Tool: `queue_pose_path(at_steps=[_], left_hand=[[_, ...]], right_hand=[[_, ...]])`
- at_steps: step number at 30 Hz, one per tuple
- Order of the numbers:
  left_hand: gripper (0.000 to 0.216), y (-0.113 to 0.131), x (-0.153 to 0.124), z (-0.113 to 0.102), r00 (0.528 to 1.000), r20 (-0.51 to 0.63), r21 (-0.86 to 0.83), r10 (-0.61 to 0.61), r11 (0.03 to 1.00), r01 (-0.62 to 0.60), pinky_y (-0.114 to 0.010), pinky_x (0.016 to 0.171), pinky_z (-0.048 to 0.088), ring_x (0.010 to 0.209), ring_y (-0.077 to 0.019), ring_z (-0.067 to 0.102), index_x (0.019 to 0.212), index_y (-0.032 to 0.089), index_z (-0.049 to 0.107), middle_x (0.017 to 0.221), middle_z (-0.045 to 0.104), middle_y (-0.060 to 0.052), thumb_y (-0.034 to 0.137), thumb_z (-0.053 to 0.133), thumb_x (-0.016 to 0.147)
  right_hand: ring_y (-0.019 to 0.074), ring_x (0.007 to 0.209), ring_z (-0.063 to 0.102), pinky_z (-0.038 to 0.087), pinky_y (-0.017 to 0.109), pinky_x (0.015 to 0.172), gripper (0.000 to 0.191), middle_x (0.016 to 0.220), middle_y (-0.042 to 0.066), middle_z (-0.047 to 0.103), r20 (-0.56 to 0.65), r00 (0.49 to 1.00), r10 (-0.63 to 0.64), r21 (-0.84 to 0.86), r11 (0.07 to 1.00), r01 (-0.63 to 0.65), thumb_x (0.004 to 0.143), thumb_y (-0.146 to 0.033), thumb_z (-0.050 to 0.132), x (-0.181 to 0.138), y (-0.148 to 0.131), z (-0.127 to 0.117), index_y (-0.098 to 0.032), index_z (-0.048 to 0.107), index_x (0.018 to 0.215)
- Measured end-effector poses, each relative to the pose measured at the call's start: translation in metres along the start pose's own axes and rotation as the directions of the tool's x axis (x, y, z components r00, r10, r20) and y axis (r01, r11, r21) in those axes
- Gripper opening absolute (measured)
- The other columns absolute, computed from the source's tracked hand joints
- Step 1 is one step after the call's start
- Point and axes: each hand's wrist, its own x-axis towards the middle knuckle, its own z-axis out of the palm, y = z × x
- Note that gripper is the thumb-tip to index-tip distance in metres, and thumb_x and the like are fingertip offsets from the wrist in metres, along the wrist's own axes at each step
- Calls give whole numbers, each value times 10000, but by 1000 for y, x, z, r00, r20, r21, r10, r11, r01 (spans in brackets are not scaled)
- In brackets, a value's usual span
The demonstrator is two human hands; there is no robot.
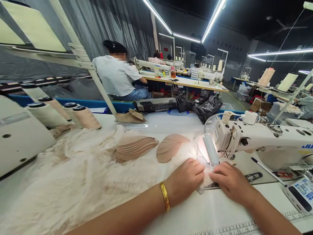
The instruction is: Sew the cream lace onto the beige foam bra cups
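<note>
My left hand (pixel 186 179) is closed at the front of the white sewing machine (pixel 246 135), its curled fingers pinching a thin pale fabric piece (pixel 201 188). Across from it, my right hand (pixel 231 179) has its thumb and fingers pressed together on the same fabric, close to the presser foot. A lamp (pixel 210 150) on a bendy neck lights the spot and hides the needle. Left of the hands lie two fanned stacks of beige curved pieces, one stack (pixel 137 148) and another stack (pixel 171 147). Loose sheer cream fabric (pixel 80 182) spreads over the table's left side.
Thread snips (pixel 253 177), a pen-like stick (pixel 267 170) and a control box (pixel 299 194) lie right of my hands. A ruler (pixel 234 228) runs along the front. Thread cones (pixel 85 117) stand back left. Beyond, a person (pixel 119 78) sits at another machine.
</note>
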Motion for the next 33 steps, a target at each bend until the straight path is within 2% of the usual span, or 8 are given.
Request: queue_pose_path(at_steps=[4, 10, 14, 21, 29, 33], left_hand=[[229, 2, 2, 1, 999, -40, -5, 11, 1000, -12, -341, 717, 378, 714, -190, 471, 726, 183, 502, 779, 552, -3, 66, 610, 890], [235, 5, 2, 9, 995, -80, 20, -65, 998, 67, -338, 713, 352, 683, -187, 431, 723, 183, 500, 742, 505, -2, 53, 563, 909], [229, 6, 3, 9, 991, -111, -3, -69, 998, 70, -346, 716, 343, 681, -189, 428, 752, 181, 525, 767, 527, -7, 82, 526, 958], [257, 6, 9, 0, 997, -5, -54, -83, 995, 83, -371, 747, 376, 701, -178, 487, 770, 181, 551, 807, 611, 2, 198, 519, 1025], [243, -9, 15, 9, 999, 38, -73, -31, 997, 34, -387, 789, 393, 732, -194, 544, 767, 190, 572, 797, 646, -1, 246, 573, 1003], [166, -23, 19, 13, 998, 61, -124, 26, 992, -18, -399, 880, 398, 850, -216, 599, 867, 197, 624, 878, 693, -22, 283, 598, 1006]], right_hand=[[212, 871, 549, 460, 312, 732, 383, 992, 50, 662, 45, 998, 49, 24, 998, -50, 924, 1, 457, 2, -2, 0, -243, 630, 1162], [222, 899, 553, 451, 310, 714, 475, 1023, 55, 652, 47, 996, 70, 20, 997, -71, 901, 7, 467, 2, -2, 3, -258, 599, 1272], [224, 900, 553, 468, 321, 738, 475, 1024, 61, 648, 40, 997, 66, 27, 997, -67, 907, 8, 473, 1, -2, 4, -254, 596, 1284], [227, 892, 555, 492, 332, 746, 429, 1006, 68, 646, 22, 998, 57, 29, 998, -58, 930, -7, 464, 2, -1, 5, -237, 607, 1263], [226, 894, 594, 478, 323, 702, 356, 1009, 56, 664, 61, 991, 118, 20, 993, -120, 953, -40, 465, -1, 1, 8, -245, 602, 1209], [232, 874, 599, 460, 317, 669, 325, 987, 56, 649, 77, 984, 162, -6, 987, -162, 960, -47, 465, -2, 2, 10, -244, 597, 1183]])
